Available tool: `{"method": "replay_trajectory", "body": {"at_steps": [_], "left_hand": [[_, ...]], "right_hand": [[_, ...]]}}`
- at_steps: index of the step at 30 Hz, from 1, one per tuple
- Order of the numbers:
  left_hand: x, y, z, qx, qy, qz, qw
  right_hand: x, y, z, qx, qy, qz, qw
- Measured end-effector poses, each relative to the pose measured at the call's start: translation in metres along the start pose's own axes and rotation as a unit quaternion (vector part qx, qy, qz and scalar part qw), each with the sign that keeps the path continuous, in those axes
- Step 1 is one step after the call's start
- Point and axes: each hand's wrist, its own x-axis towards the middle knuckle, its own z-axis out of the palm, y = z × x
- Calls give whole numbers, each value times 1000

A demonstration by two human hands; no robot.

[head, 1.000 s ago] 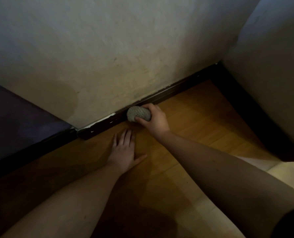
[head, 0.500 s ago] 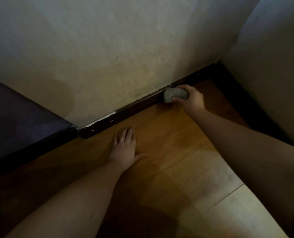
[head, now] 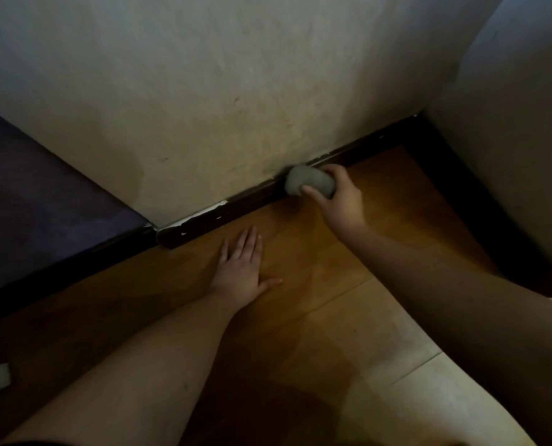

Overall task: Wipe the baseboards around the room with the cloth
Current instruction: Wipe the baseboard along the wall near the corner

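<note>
The cloth (head: pixel 310 184), judged soft, light and easily squashed, is held bunched in the right hand (head: pixel 339 201) against the baseboard (head: pixel 252 201), while the left hand (head: pixel 240 272) is laid flat on the floor (head: pixel 316 252).

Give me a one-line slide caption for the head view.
Right hand presses a balled grey cloth against the dark baseboard while the left hand lies flat on the wooden floor.
</note>
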Motion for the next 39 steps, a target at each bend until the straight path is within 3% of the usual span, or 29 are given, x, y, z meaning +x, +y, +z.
{"method": "replay_trajectory", "body": {"at_steps": [4,11,20,27,34,39], "left_hand": [[3,1,3,8,-2,-11,1000],[2,1,2,-4,3,-13,1000],[2,0,-6,-31,-3,10,999],[27,17,-16,-16,20,98,995],[57,45,-29,-61,-40,45,996],[60,40,-22,-36,-19,48,998]], "right_hand": [[-15,-36,39,-11,-62,-68,996],[-7,-34,41,-11,-77,-58,995],[45,15,-30,-36,-7,18,999],[74,52,-85,-8,131,142,981],[76,91,-100,18,193,251,948],[78,99,-91,60,209,244,945]]}}
